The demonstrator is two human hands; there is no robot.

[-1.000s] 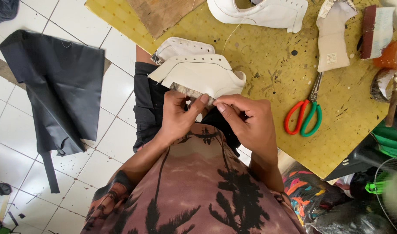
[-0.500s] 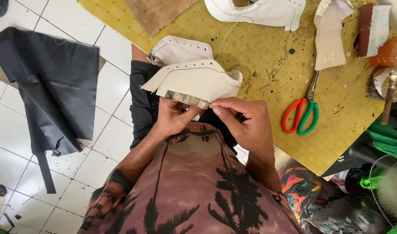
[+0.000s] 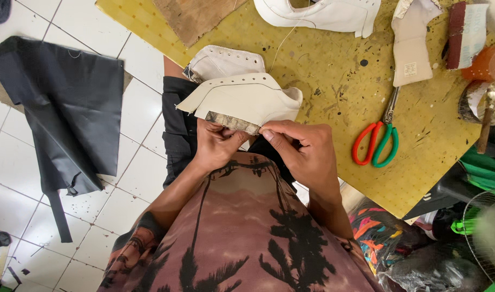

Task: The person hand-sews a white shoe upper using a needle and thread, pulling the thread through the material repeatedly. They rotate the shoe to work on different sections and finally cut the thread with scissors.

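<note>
Head view: left hand and right hand pinch the lower edge of a cream shoe upper over the person's lap; beyond, red-and-green scissors lie on the yellow bench.

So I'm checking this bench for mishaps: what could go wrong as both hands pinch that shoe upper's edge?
The white shoe upper is held off the yellow board, above the lap, so it might slip from the left hand and right hand. The scissors lie close to the right hand and could be knocked.
</note>
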